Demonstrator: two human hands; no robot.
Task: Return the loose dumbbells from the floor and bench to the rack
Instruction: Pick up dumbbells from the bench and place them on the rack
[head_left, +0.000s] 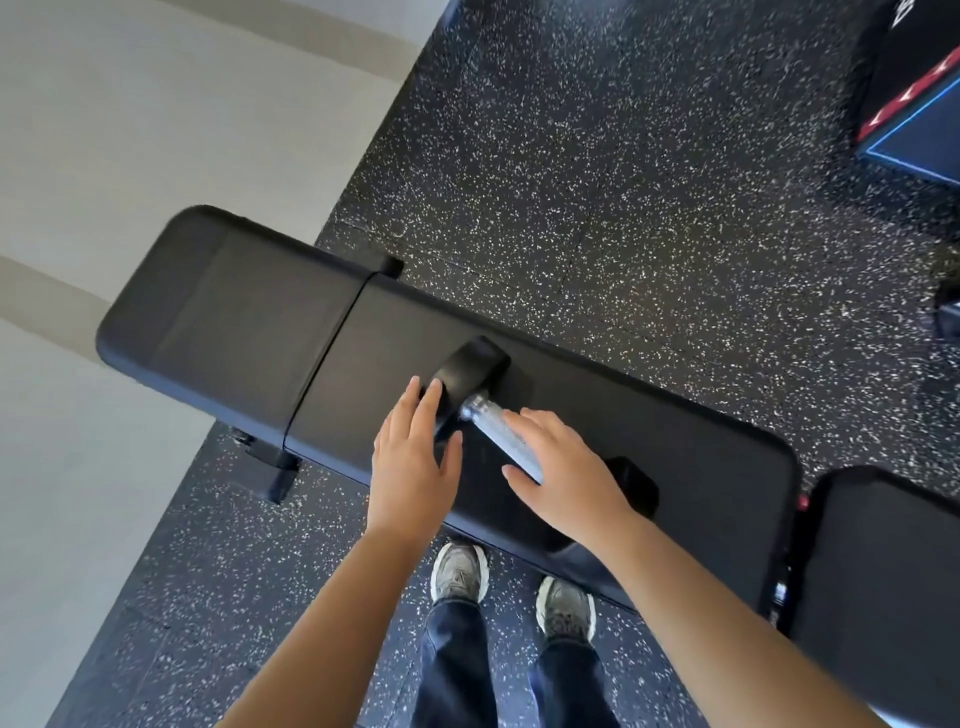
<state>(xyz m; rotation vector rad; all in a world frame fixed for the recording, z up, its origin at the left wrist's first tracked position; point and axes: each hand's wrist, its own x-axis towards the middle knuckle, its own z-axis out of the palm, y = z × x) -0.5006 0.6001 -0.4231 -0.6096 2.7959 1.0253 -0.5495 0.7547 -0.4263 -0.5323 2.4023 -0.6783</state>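
A black dumbbell (470, 374) with a silver knurled handle lies on the black padded bench (249, 327). Its far head points away from me; its near head (631, 480) is partly hidden behind my right hand. My left hand (413, 467) hovers open beside the far head, fingertips touching its edge. My right hand (563, 475) is spread over the handle, fingers curved above it and not closed around it. No rack is in view.
Speckled black rubber floor (649, 182) surrounds the bench. A pale floor area (130, 130) lies to the left. A black box with red and blue edges (924, 104) stands at the upper right. A second black pad (883, 587) sits at the right. My feet are below the bench.
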